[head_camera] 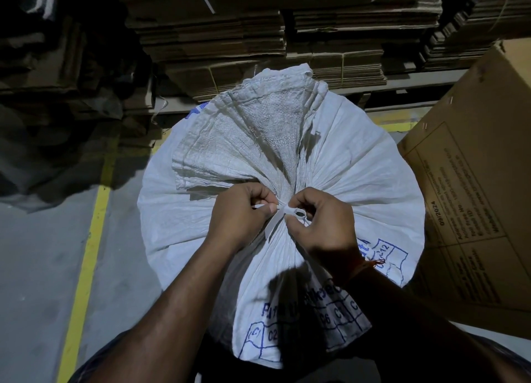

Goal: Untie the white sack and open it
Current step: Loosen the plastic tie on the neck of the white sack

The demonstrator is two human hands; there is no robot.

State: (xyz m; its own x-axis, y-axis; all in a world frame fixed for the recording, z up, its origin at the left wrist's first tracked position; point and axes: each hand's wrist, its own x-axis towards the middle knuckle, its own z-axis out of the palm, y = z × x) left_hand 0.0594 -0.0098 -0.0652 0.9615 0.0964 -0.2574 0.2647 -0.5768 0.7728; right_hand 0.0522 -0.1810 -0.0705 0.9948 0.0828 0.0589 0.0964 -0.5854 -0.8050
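Note:
A large white woven sack [359, 181] with blue print stands upright in front of me, its mouth gathered and bound at the neck by a white tie strip [283, 211]. The loose top of the sack fans out beyond the knot, away from me. My left hand [238, 219] pinches one end of the tie on the knot's left side. On the right side my right hand [321, 224] pinches a small loop of the same tie. Both hands touch the knot. The neck is still cinched tight.
A big brown cardboard box [474, 196] stands close on the right, touching the sack's side. Stacks of flattened cardboard [258, 37] fill shelves behind the sack. A yellow floor line [86, 253] runs along the grey concrete floor on the left.

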